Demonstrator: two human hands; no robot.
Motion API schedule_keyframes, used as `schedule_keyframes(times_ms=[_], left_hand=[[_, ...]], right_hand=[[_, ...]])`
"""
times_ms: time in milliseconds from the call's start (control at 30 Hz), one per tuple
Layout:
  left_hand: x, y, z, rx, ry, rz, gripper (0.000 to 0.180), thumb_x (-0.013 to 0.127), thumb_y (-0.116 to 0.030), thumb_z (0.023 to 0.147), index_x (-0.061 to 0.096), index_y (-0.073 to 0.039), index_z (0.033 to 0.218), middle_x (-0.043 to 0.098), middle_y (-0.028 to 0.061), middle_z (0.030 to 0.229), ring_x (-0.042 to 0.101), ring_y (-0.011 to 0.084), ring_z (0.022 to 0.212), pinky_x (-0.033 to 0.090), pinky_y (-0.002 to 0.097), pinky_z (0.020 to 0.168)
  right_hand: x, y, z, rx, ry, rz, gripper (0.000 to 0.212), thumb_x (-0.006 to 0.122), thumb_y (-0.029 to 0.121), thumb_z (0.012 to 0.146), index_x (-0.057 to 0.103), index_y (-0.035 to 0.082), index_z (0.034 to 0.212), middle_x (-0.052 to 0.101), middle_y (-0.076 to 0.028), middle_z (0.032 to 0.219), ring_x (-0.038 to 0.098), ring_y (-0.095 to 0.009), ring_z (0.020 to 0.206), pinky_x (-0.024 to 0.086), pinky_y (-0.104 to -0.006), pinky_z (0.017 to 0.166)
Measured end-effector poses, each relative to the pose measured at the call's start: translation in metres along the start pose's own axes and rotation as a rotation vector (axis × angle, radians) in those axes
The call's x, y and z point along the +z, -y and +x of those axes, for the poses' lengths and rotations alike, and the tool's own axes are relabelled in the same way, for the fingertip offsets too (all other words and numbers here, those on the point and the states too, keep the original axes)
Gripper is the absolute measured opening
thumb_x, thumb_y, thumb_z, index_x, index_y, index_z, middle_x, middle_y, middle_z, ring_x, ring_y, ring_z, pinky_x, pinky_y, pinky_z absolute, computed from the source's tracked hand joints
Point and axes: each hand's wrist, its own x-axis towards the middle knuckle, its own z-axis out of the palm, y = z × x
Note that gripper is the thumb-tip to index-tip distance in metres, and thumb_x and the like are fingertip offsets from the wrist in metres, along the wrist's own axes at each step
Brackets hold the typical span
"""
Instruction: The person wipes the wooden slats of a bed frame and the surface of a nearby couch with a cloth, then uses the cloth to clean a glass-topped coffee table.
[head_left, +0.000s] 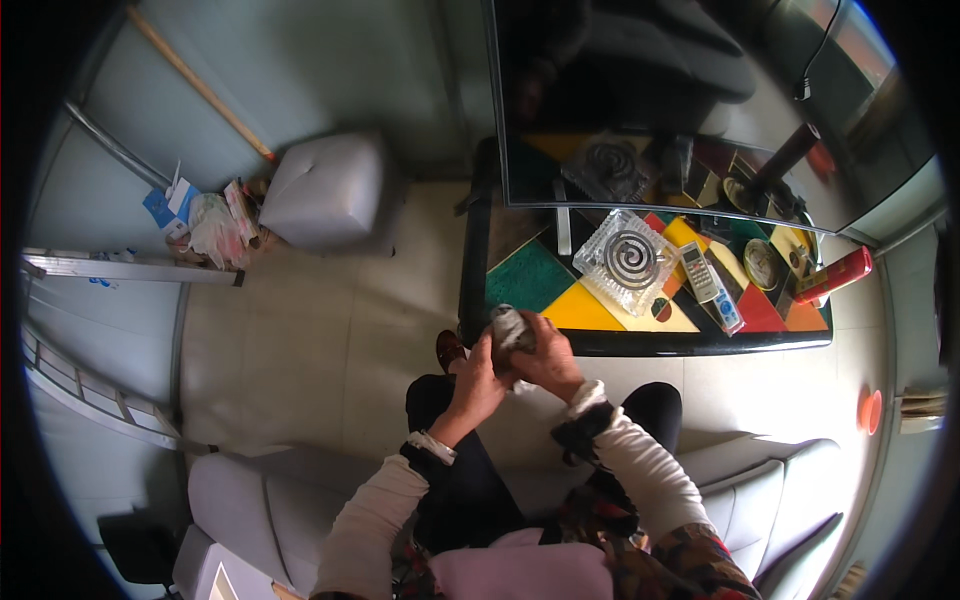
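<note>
In front of my knees, both hands close around a small grey and white bundle (pixel 510 328) that looks like a crumpled cloth. Whether something else is wrapped inside it cannot be made out. My left hand (pixel 479 385) grips it from the left and below, with part of the fingers hidden. From the right, my right hand (pixel 548 358) wraps its fingers over the bundle. A scrap of white hangs out below it, between the hands. Just beyond my hands is the near edge of a low table (pixel 520 276) with a colourful geometric top.
A clear glass ashtray (pixel 627 262) with a dark mosquito coil, two remote controls (pixel 699 272) and a red can (pixel 834 275) lie on the table. A large television (pixel 640 110) stands behind them. A grey stool (pixel 325 188) and plastic bags (pixel 215 230) are at the left.
</note>
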Motion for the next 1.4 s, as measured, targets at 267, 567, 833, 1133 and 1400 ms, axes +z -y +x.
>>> schedule_keyframes(times_ms=[267, 567, 833, 1133, 1400], left_hand=[[-0.065, -0.024, -0.017, 0.224, 0.004, 0.154, 0.056, 0.079, -0.010, 0.088, 0.052, -0.002, 0.137, 0.065, 0.0131, 0.110, 0.069, 0.0305, 0.092, 0.056, 0.0414, 0.072], [-0.074, -0.007, -0.064, 0.342, 0.037, 0.491, 0.015, 0.077, -0.019, 0.088, 0.069, -0.013, 0.099, 0.066, -0.0006, 0.093, 0.064, 0.0206, 0.092, 0.043, 0.0424, 0.101], [-0.073, 0.001, -0.057, 0.318, 0.041, 0.454, 0.010, 0.074, -0.017, 0.087, 0.065, -0.014, 0.088, 0.066, 0.0004, 0.086, 0.065, 0.0193, 0.087, 0.044, 0.0385, 0.095], [-0.087, 0.005, -0.055, 0.269, -0.063, 0.369, 0.008, 0.073, -0.009, 0.084, 0.066, -0.012, 0.087, 0.068, 0.0014, 0.087, 0.065, 0.0210, 0.087, 0.045, 0.0392, 0.095], [-0.087, -0.004, -0.052, 0.257, 0.005, 0.411, 0.007, 0.072, -0.010, 0.084, 0.066, -0.012, 0.086, 0.067, 0.0012, 0.086, 0.065, 0.0204, 0.088, 0.045, 0.0379, 0.094]], right_hand=[[-0.128, 0.117, 0.003, 0.004, 0.076, 0.238, 0.067, 0.076, 0.006, 0.080, 0.050, -0.001, 0.142, 0.067, -0.018, 0.119, 0.066, -0.027, 0.110, 0.055, -0.0385, 0.098], [-0.098, 0.119, 0.047, -0.311, -0.129, -0.177, 0.073, 0.072, 0.001, 0.074, 0.049, 0.005, 0.143, 0.053, -0.020, 0.139, 0.057, -0.041, 0.126, 0.050, -0.0431, 0.107], [-0.005, 0.010, 0.088, -0.094, -0.203, -0.508, 0.094, 0.082, 0.026, 0.076, 0.035, 0.008, 0.155, 0.031, -0.026, 0.160, 0.039, -0.046, 0.144, 0.041, -0.0495, 0.115], [-0.027, -0.012, 0.124, -0.077, 0.001, -0.513, 0.075, 0.082, 0.030, 0.076, 0.051, 0.003, 0.139, 0.060, -0.024, 0.127, 0.064, -0.040, 0.113, 0.055, -0.0492, 0.092], [-0.009, 0.007, 0.079, -0.219, 0.401, -0.307, 0.079, 0.079, 0.027, 0.073, 0.050, 0.007, 0.144, 0.060, -0.025, 0.134, 0.060, -0.045, 0.122, 0.052, -0.0478, 0.103]])
